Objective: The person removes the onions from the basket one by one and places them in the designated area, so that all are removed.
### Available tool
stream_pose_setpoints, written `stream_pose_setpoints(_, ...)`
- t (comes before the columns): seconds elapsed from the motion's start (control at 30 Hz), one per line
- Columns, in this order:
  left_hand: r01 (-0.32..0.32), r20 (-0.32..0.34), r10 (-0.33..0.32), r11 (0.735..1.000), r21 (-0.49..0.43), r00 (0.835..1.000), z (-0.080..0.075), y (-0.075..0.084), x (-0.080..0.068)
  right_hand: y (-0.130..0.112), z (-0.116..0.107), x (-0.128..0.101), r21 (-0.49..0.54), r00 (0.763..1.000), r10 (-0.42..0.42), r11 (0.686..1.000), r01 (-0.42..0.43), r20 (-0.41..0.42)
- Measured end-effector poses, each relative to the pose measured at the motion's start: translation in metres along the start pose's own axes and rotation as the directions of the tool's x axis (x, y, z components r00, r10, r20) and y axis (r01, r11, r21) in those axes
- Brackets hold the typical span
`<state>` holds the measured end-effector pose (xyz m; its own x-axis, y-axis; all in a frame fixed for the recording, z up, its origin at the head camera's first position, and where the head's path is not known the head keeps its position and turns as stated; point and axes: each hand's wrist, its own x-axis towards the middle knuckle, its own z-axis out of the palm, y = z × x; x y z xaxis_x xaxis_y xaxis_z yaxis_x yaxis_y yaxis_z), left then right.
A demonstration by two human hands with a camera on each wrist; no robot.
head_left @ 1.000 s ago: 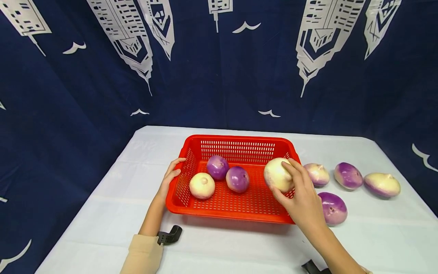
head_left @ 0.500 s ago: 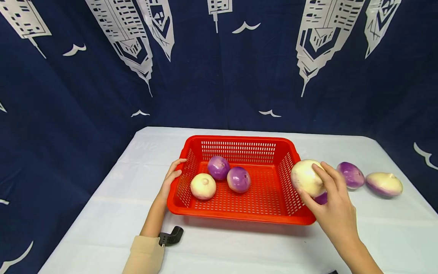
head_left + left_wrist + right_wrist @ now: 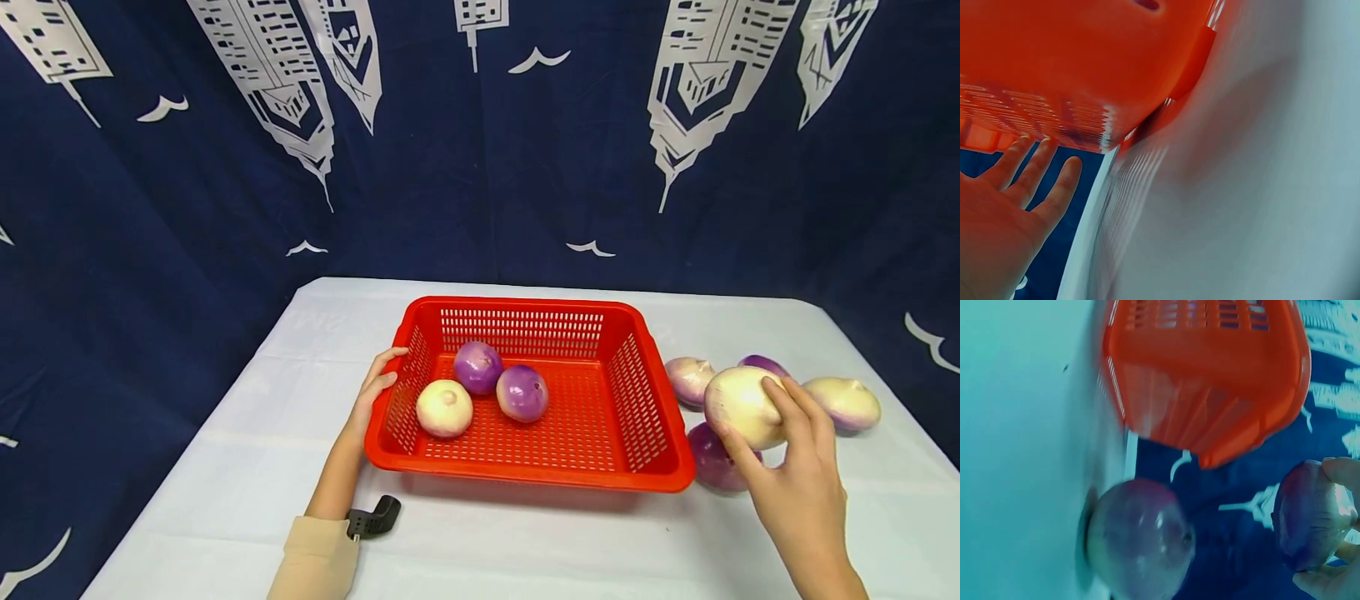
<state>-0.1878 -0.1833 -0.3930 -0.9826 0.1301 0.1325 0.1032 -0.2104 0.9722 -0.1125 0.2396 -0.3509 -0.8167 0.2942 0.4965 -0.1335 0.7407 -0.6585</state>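
My right hand [image 3: 802, 483] holds a cream-and-purple turnip [image 3: 738, 407] between thumb and fingertips, right of the basket. In the right wrist view the held turnip [image 3: 1304, 515] hangs beyond another turnip [image 3: 1141, 540] resting on the table. My left hand [image 3: 367, 400] rests against the left side of the red plastic basket [image 3: 525, 479]. In the left wrist view, the straight fingers [image 3: 1054, 194] of that hand reach the basket's outer wall [image 3: 1116, 69]. Two purple turnips [image 3: 477, 367] and one cream turnip [image 3: 444, 408] lie inside the basket, toward its left.
Right of the basket lie several more turnips: a pale one [image 3: 688, 380], a purple one [image 3: 716, 462], another purple one [image 3: 763, 364] partly hidden, and a cream one [image 3: 843, 404]. A white cloth [image 3: 525, 550] covers the table. Behind hangs a dark blue printed curtain [image 3: 480, 208].
My right hand has carried the turnip from above the basket's right side out to the right, over the loose turnips. The left hand and basket stay almost where they were.
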Motion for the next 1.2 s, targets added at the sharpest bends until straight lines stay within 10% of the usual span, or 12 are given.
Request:
stream_pose_setpoints(0.77, 0.008, 0.010, -0.008, 1.000, -0.001, 1.000, 0.002, 0.002, 0.001, 0.079, -0.024, 0.014, -0.067, 0.918, 0.397, 0.917, -0.394, 0.024)
stream_pose_setpoints(1.2, -0.009, 0.008, 0.009, 1.000, 0.007, 1.000, 0.000, 0.001, -0.001, 0.123, -0.016, 0.015, -0.158, 0.922, 0.272, 0.959, -0.235, 0.276)
